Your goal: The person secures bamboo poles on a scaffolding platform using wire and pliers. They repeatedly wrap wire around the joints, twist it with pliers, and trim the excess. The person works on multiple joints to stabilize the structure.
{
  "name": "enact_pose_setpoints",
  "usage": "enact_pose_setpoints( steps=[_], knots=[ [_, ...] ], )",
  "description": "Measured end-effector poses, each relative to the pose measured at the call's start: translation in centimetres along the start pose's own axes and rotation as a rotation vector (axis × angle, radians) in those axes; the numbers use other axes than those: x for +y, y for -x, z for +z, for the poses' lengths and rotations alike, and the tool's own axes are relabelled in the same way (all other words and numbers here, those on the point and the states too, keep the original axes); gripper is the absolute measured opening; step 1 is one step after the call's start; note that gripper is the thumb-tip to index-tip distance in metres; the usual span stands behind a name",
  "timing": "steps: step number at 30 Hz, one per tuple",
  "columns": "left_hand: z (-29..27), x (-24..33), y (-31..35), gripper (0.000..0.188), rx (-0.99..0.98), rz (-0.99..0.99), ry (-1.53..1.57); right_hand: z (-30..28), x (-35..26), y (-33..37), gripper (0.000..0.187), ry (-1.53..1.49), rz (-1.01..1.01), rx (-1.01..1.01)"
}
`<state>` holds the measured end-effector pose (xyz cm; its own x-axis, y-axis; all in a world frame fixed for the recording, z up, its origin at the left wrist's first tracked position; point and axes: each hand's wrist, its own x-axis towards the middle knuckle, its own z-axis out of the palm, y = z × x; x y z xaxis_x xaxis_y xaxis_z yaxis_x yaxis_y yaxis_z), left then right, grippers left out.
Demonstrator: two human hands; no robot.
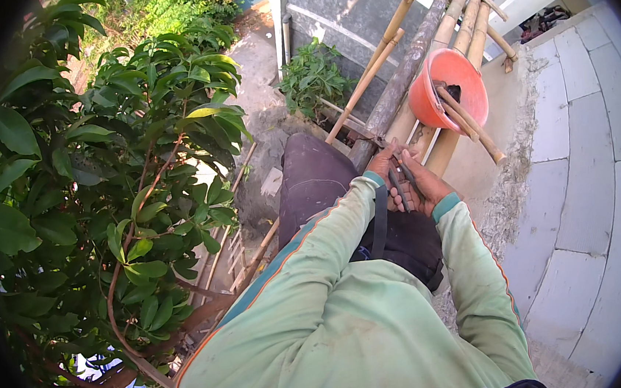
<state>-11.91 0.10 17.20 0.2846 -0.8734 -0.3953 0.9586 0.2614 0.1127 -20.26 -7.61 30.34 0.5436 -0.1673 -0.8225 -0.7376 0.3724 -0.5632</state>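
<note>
Both of my hands are close together in front of my knees, over the bamboo poles. My right hand is closed round a pair of dark-handled pliers, whose two handles spread toward the palm. Its jaws are mostly hidden between the hands. My left hand touches the right one at the fingertips, with its fingers pinched together. A thin dark piece shows just beyond its fingers; I cannot make out what it is. Just past the right hand, an orange bucket lies tilted on the poles with wooden-handled tools sticking out.
Several bamboo poles run away from me as a platform, with crosspieces at the far end. A leafy tree fills the left, above ground far below. On the right is a grey block wall with a rough mortar edge.
</note>
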Motion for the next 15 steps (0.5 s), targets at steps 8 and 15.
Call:
enact_pose_setpoints(
  steps=[8,15],
  knots=[
    [-2.6,-0.8,-10.6,0.042,0.566,0.186,-0.339,2.1,-4.2,-1.0,0.036,1.876,-0.319,0.344],
    [2.6,-2.8,-5.5,0.029,0.685,0.145,-0.383,-1.1,3.4,-3.4,0.022,1.657,-0.407,0.816]
  ],
)
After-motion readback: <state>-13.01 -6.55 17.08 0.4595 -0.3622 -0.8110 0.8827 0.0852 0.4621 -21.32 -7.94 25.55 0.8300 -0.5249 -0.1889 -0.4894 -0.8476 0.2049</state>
